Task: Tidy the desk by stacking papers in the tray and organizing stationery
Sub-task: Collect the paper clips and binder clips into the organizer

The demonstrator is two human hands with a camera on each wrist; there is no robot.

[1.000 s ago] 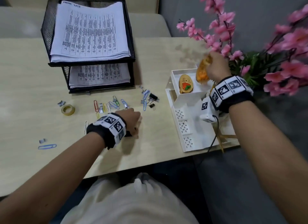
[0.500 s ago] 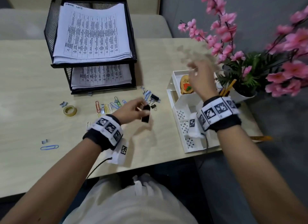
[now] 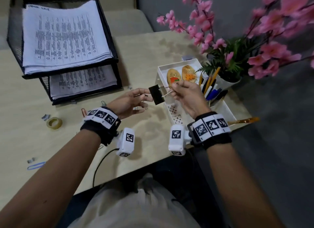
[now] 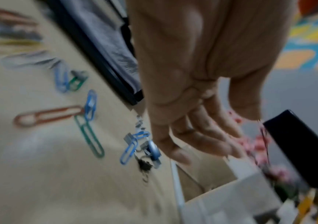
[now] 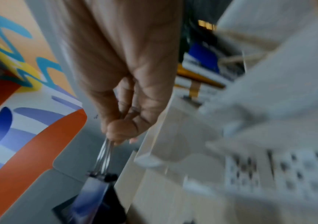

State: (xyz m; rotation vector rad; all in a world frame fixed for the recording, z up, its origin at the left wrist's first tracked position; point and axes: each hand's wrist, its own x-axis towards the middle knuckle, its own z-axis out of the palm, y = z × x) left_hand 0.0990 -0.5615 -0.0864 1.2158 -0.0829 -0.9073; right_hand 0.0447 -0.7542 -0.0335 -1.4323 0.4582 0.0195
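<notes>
A black binder clip hangs in the air above the desk, between my two hands. My right hand pinches its two wire handles from the right; the right wrist view shows the thumb and fingers of that hand closed on the wires, with the clip hanging below. My left hand holds the other wire handle lightly between thumb and forefinger. In the left wrist view the clip sits just past the thumb, and the other fingers are relaxed. Loose coloured paper clips lie on the desk below.
A black two-tier mesh tray holds stacked printed papers at the back left. A white organizer on the right holds pens and two oval items. A tape roll lies left. A pink flower plant stands at the right.
My left hand lifted the binder clip off the desk and carried it rightward. My right hand left the organizer's back compartment and took hold of the clip's wire handles.
</notes>
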